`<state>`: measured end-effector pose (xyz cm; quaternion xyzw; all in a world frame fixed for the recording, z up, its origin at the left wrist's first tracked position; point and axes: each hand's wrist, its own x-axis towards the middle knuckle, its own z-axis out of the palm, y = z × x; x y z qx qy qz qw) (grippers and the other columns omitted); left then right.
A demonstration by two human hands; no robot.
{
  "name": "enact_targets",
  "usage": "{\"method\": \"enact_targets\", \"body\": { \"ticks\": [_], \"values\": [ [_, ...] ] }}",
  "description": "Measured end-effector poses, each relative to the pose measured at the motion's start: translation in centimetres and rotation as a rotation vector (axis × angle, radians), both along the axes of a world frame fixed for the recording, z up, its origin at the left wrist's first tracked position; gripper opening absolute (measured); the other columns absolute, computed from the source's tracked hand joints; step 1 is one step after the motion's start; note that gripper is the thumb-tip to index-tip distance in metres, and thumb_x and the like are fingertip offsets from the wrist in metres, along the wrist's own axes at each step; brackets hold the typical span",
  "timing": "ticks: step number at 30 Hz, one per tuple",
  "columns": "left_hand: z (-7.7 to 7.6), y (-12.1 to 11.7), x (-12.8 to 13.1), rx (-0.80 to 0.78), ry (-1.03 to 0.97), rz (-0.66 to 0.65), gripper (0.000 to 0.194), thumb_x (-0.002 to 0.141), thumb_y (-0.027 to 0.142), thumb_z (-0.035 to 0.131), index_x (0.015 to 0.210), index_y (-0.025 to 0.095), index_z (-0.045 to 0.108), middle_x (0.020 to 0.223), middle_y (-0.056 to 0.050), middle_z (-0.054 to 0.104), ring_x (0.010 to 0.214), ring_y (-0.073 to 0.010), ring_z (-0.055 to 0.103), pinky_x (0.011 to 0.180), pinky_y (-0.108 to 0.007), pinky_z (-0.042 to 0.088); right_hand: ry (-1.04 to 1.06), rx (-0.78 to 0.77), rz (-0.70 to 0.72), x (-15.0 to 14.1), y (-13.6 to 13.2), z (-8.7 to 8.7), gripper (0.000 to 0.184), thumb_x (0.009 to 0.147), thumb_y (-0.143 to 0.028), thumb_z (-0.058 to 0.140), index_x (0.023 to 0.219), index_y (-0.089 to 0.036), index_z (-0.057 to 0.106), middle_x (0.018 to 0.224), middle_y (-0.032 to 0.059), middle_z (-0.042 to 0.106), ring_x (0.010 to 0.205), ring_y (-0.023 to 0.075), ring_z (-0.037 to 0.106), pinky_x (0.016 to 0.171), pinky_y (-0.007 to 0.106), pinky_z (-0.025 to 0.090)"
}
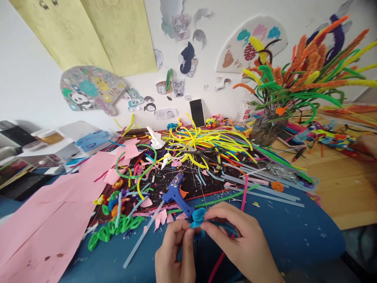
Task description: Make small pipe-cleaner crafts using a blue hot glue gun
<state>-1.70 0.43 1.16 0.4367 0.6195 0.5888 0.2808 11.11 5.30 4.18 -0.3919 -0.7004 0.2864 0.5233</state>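
A coiled blue pipe cleaner point(198, 215) is held between both hands over the front of the blue table. My left hand point(175, 251) pinches its left side between thumb and bent fingers. With thumb and forefinger, my right hand point(240, 236) grips its right side, and a blue tail runs under that palm. Just beyond the hands lies a blue hot glue gun point(178, 196), a clear glue stick point(144, 232) jutting from its back end. A magenta pipe cleaner point(245, 192) passes behind my right hand and comes out below it.
Yellow pipe cleaners point(206, 141), scissors point(203, 151) and glue sticks point(265, 186) cover the middle. Pink paper point(44, 220) spreads at left beside green loops point(113, 230). A vase point(266, 127) of pipe-cleaner stems stands right; a phone point(197, 113) leans on the wall. Another hand point(366, 145) shows far right.
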Motion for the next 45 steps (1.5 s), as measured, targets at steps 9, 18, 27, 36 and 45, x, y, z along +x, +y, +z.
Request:
{"method": "enact_targets", "body": {
  "ticks": [9, 18, 27, 36, 45],
  "values": [
    [0.3, -0.1, -0.6, 0.022, 0.054, -0.122, 0.015, 0.090, 0.035, 0.060, 0.083, 0.022, 0.064, 0.075, 0.000, 0.076, 0.069, -0.0142, 0.072, 0.064, -0.017, 0.052, -0.015, -0.104, 0.084, 0.3, 0.1, 0.3, 0.013, 0.083, -0.014, 0.064, 0.071, -0.019, 0.064, 0.069, -0.0012, 0.064, 0.063, 0.0104, 0.061, 0.053, 0.016, 0.047],
    [2.1, 0.6, -1.9, 0.250, 0.147, -0.183, 0.007, 0.082, 0.019, 0.068, 0.086, 0.022, 0.072, 0.085, -0.003, 0.074, 0.081, -0.0176, 0.070, 0.072, -0.023, 0.057, -0.032, 0.001, 0.087, 0.4, -0.3, 0.4, 0.016, 0.085, -0.011, 0.063, 0.072, -0.019, 0.060, 0.069, -0.0019, 0.060, 0.065, 0.0109, 0.058, 0.060, 0.018, 0.047],
    [2.6, 0.8, -2.2, 0.222, 0.168, -0.280, 0.010, 0.086, 0.015, 0.061, 0.080, 0.021, 0.065, 0.085, -0.004, 0.065, 0.083, -0.0176, 0.063, 0.074, -0.024, 0.051, -0.022, -0.019, 0.090, 0.2, -0.8, 0.3, 0.015, 0.085, -0.010, 0.063, 0.074, -0.020, 0.062, 0.071, -0.0018, 0.061, 0.066, 0.0110, 0.058, 0.061, 0.019, 0.046],
    [4.1, 1.1, -3.3, -0.072, -0.274, -0.503, 0.020, 0.081, 0.034, 0.069, 0.071, 0.017, 0.067, 0.084, -0.003, 0.051, 0.079, -0.0162, 0.051, 0.068, -0.022, 0.042, 0.022, -0.109, 0.163, 0.1, -1.1, 0.7, 0.016, 0.086, -0.014, 0.063, 0.071, -0.020, 0.065, 0.069, -0.0014, 0.061, 0.065, 0.0114, 0.057, 0.058, 0.019, 0.045],
    [3.1, 0.9, -3.6, 0.038, -0.108, -0.304, 0.019, 0.086, 0.029, 0.065, 0.070, 0.019, 0.062, 0.081, -0.001, 0.051, 0.080, -0.0153, 0.051, 0.069, -0.021, 0.042, 0.033, -0.150, 0.093, 0.1, -1.3, 0.7, 0.018, 0.087, -0.021, 0.061, 0.070, -0.020, 0.066, 0.068, 0.0001, 0.061, 0.060, 0.0122, 0.056, 0.052, 0.020, 0.044]
  ]
}}
